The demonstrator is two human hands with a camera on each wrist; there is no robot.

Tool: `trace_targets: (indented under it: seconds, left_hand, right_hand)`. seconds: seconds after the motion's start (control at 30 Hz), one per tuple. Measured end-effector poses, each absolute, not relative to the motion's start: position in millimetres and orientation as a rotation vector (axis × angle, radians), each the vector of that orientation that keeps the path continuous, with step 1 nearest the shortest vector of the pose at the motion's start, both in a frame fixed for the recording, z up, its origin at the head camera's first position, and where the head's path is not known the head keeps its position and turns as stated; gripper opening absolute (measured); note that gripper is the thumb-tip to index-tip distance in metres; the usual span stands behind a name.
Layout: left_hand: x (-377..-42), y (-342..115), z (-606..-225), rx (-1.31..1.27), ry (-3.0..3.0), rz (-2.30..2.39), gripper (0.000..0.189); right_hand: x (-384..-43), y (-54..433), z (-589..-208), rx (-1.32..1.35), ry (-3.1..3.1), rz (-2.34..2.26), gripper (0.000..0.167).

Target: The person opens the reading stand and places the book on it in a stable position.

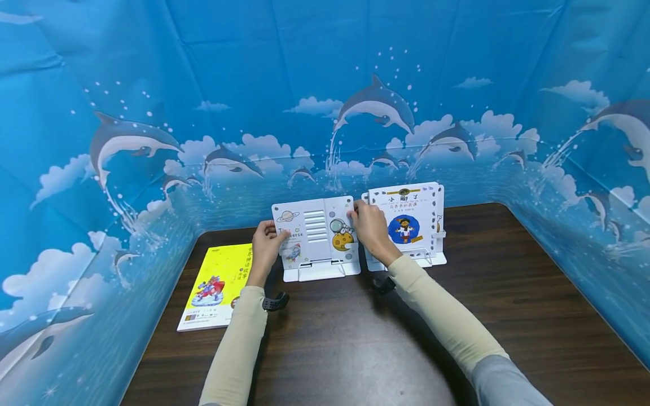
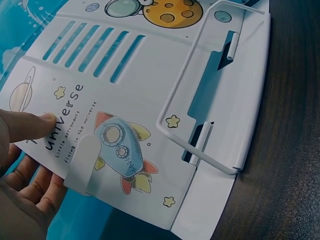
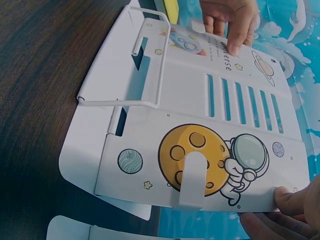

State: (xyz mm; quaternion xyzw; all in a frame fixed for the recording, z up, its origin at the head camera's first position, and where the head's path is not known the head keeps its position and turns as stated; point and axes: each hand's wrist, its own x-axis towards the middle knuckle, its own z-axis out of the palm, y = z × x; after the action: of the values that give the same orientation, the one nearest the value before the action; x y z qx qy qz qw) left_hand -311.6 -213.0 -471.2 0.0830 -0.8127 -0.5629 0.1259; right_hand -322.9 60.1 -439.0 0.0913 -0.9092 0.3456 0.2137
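1. A yellow paperback book with a cartoon cover (image 1: 215, 288) is seen lying flat at the left of the dark wooden table (image 1: 508, 316), just beside the left hand (image 1: 267, 243). It could be knocked aside if that elbow swings outward.
2. The white plastic bookstand printed with a rocket and an astronaut (image 1: 317, 237) is gripped at its left edge by the left hand, thumb (image 2: 30, 125) pressed on the front and fingers curled behind. A tilt or a slip on the smooth panel is risked if one side is pulled harder.
3. The right edge is pinched by the right hand (image 1: 370, 228).
4. A second white bookstand holding a white picture book (image 1: 406, 223) stands just beside; it could be bumped and toppled by the right wrist.
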Motion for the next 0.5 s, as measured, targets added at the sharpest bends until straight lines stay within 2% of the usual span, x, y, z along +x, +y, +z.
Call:
trace_targets:
  seconds: [0.5]
  left_hand:
    - [-301.8,-223.3,-480.2,0.139,-2.339,-1.629,0.039]
  right_hand:
    - [-315.0,62.3,-434.8,0.209,-2.545,0.972,0.026]
